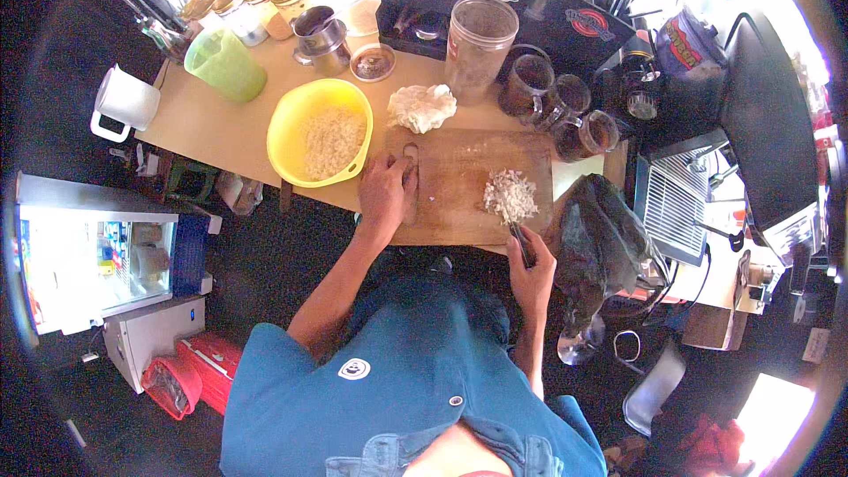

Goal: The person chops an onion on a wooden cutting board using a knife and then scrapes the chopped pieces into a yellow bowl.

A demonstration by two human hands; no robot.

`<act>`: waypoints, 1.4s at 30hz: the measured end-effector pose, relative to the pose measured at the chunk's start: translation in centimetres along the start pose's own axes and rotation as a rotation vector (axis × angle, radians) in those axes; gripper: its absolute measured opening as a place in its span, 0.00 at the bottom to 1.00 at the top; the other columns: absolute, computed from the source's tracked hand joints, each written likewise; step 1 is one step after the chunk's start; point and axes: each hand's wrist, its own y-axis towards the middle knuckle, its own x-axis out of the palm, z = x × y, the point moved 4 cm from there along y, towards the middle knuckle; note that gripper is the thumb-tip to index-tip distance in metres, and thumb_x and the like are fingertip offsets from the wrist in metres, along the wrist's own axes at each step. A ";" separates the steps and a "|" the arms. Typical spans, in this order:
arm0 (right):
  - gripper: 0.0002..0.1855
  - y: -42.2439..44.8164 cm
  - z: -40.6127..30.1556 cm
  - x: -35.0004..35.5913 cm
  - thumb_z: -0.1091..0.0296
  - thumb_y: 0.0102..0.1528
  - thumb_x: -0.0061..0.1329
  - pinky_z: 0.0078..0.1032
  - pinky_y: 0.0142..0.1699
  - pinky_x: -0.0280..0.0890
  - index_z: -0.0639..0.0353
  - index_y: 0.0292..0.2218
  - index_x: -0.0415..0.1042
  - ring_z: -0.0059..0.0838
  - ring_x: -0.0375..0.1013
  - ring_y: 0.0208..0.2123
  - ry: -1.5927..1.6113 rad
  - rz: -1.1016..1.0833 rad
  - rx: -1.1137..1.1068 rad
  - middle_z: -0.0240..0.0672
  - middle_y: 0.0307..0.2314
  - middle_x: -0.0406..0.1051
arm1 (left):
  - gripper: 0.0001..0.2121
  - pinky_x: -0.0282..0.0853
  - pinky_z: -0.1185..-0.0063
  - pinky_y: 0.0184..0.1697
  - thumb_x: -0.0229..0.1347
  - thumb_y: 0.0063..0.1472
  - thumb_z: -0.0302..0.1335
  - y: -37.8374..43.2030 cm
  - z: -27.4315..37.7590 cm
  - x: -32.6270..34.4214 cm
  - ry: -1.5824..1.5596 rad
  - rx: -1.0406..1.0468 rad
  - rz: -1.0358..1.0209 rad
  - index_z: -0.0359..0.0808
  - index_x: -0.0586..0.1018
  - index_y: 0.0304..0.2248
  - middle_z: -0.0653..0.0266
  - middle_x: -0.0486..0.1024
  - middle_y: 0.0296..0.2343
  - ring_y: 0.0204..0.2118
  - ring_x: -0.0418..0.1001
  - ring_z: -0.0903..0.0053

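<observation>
A wooden cutting board lies at the counter's front edge. My left hand rests at its left end, fingers beside the handle slot; whether it grips the board I cannot tell. At the right side of the board, my right hand is closed around the dark handle of a knife. The knife's blade is hidden under a heap of finely chopped pale food. Left of my left hand, a yellow plastic basin holds more pale chopped pieces. A crumpled whitish cloth or paper sits behind the board.
Glass mugs and a tall clear plastic container stand behind the board. A metal pitcher, a green container and a white mug stand at back left. A dark plastic bag hangs at the board's right.
</observation>
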 end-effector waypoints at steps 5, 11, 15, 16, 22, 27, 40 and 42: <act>0.17 0.4 1.0 0.7 0.67 0.60 0.53 0.24 0.48 0.68 0.69 0.47 0.74 0.23 0.75 0.40 0.038 -0.011 0.038 0.40 0.37 0.78 | 0.07 0.68 0.64 0.44 0.58 0.55 0.25 0.5 -1.0 1.2 -0.075 0.024 0.016 0.34 0.82 0.34 0.55 0.75 0.32 0.39 0.73 0.57; 0.15 0.2 1.8 1.1 0.69 0.58 0.54 0.28 0.47 0.71 0.66 0.45 0.75 0.33 0.79 0.40 0.025 0.024 0.045 0.46 0.39 0.78 | 0.07 0.70 0.69 0.37 0.57 0.60 0.29 0.7 -0.3 0.4 -0.359 -0.062 -0.004 0.34 0.82 0.34 0.57 0.76 0.29 0.31 0.75 0.62; 0.17 -0.7 2.6 2.2 0.65 0.60 0.54 0.23 0.44 0.69 0.67 0.47 0.74 0.22 0.75 0.37 0.011 0.015 0.037 0.40 0.35 0.78 | 0.07 0.70 0.72 0.33 0.58 0.61 0.29 -0.2 3.4 0.7 -0.710 0.042 0.028 0.34 0.82 0.34 0.57 0.75 0.26 0.27 0.74 0.64; 0.17 -0.8 2.5 2.4 0.65 0.60 0.54 0.23 0.43 0.69 0.66 0.47 0.74 0.21 0.75 0.36 -0.018 0.006 0.017 0.40 0.34 0.78 | 0.06 0.71 0.71 0.35 0.59 0.59 0.27 -0.6 4.9 0.3 -0.691 0.062 -0.090 0.36 0.83 0.36 0.58 0.76 0.28 0.29 0.75 0.64; 0.19 -2.6 1.5 2.6 0.68 0.61 0.51 0.33 0.50 0.70 0.61 0.53 0.70 0.42 0.78 0.45 0.013 -0.010 0.109 0.51 0.41 0.77 | 0.11 0.71 0.71 0.41 0.61 0.55 0.24 -3.3 5.0 2.2 -0.296 0.345 -0.243 0.38 0.84 0.39 0.62 0.76 0.38 0.38 0.75 0.63; 0.20 -4.2 -0.8 2.0 0.66 0.63 0.46 0.27 0.43 0.69 0.61 0.55 0.68 0.26 0.77 0.37 0.034 -0.157 0.235 0.48 0.36 0.77 | 0.11 0.63 0.65 0.44 0.62 0.53 0.28 -4.2 3.9 2.3 -0.353 0.294 -0.147 0.42 0.83 0.38 0.66 0.73 0.35 0.40 0.73 0.66; 0.20 -5.8 1.2 4.6 0.65 0.63 0.46 0.39 0.39 0.71 0.58 0.55 0.67 0.50 0.79 0.34 -0.013 -0.088 0.101 0.56 0.35 0.76 | 0.10 0.64 0.68 0.45 0.62 0.53 0.27 -4.8 4.4 2.0 -0.323 0.405 -0.062 0.42 0.83 0.36 0.68 0.73 0.35 0.39 0.72 0.68; 0.20 -5.5 0.3 4.6 0.64 0.63 0.46 0.39 0.38 0.71 0.59 0.54 0.68 0.50 0.79 0.33 -0.029 -0.070 0.086 0.56 0.34 0.76 | 0.09 0.64 0.69 0.45 0.61 0.53 0.26 -4.7 4.2 2.2 -0.370 0.378 -0.119 0.42 0.83 0.36 0.69 0.73 0.34 0.39 0.73 0.69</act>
